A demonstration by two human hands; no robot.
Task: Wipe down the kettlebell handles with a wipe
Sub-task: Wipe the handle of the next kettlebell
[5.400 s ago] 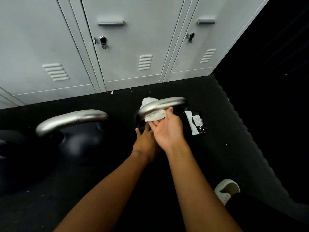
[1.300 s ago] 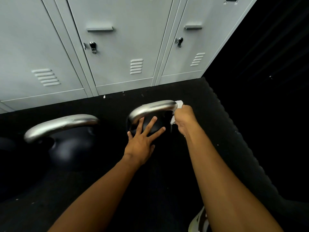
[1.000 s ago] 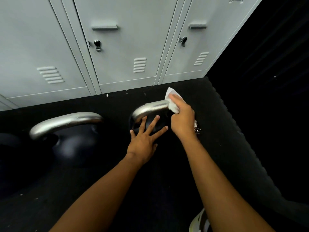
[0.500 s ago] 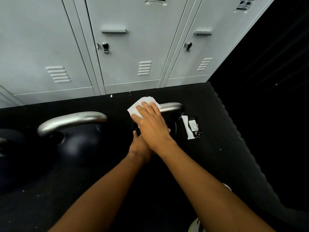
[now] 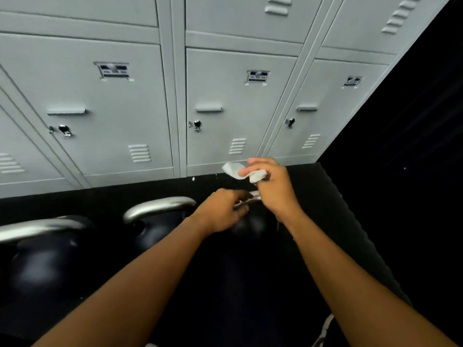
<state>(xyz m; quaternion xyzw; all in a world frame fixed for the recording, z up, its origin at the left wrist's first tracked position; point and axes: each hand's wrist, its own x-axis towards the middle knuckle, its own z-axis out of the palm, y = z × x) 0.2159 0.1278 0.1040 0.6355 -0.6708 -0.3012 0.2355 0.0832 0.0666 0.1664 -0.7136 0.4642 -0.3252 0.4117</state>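
Note:
My right hand [image 5: 271, 186] pinches a crumpled white wipe [image 5: 246, 172] and holds it up in the air, just above the rightmost kettlebell [image 5: 250, 226]. My left hand [image 5: 221, 212] lies over that kettlebell's silver handle [image 5: 254, 195], with thumb and fingers curled around it; most of the handle is hidden by both hands. Left of it a second black kettlebell shows its silver handle [image 5: 160, 207]. A third kettlebell's handle [image 5: 37, 229] is at the far left edge.
Grey metal lockers [image 5: 112, 121] form a wall right behind the kettlebells. Everything stands on a black floor mat [image 5: 323, 196], dark to the right. The tip of a white shoe [image 5: 324, 330] shows at the bottom between my forearms.
My right hand has lifted the wipe off the handle, up and to the right. My left hand moved from the kettlebell's body onto its handle. The view tilted up toward the lockers.

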